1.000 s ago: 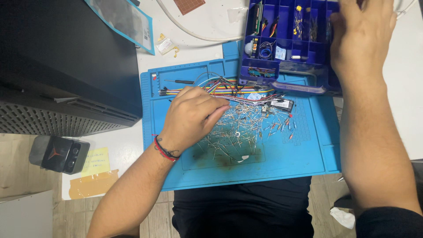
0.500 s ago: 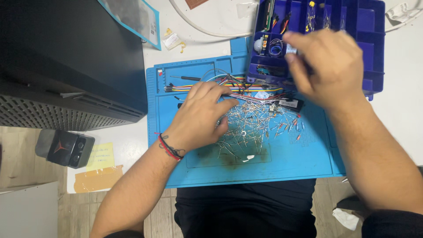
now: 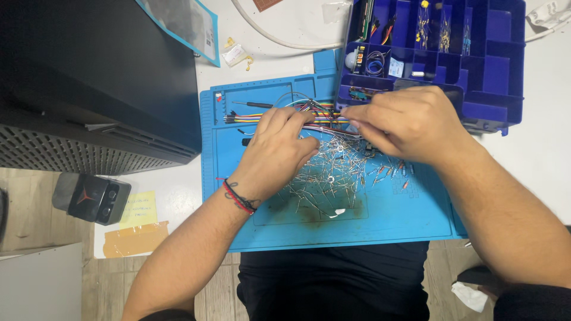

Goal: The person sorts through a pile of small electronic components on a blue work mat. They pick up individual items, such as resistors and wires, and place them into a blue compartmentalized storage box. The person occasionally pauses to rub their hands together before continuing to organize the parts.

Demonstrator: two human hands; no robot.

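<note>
Both hands work over the blue mat (image 3: 380,220) on the white tabletop (image 3: 535,154). My left hand (image 3: 276,154) lies palm down on the left edge of the heap of loose resistors (image 3: 330,175), fingers (image 3: 300,145) curled inward over the leads; whether anything is pinched beneath them I cannot tell. A red and black cord bracelet (image 3: 238,199) sits at that wrist.

My right hand (image 3: 410,122) is just beside it, at the upper right of the heap, fingertips (image 3: 351,113) drawn together near the bundle of coloured jumper wires (image 3: 279,116); the grip itself is hidden by the knuckles, so I cannot say what it holds. A few resistors with coloured bodies lie scattered below that hand.

The blue compartment box (image 3: 493,65) stands open just behind the right hand, overlapping the mat's far edge, small parts in several cells. A thin screwdriver (image 3: 253,104) lies on the mat's upper left. A scorched brown patch (image 3: 309,214) marks the mat near me. A black computer case (image 3: 89,77) stands at left.
</note>
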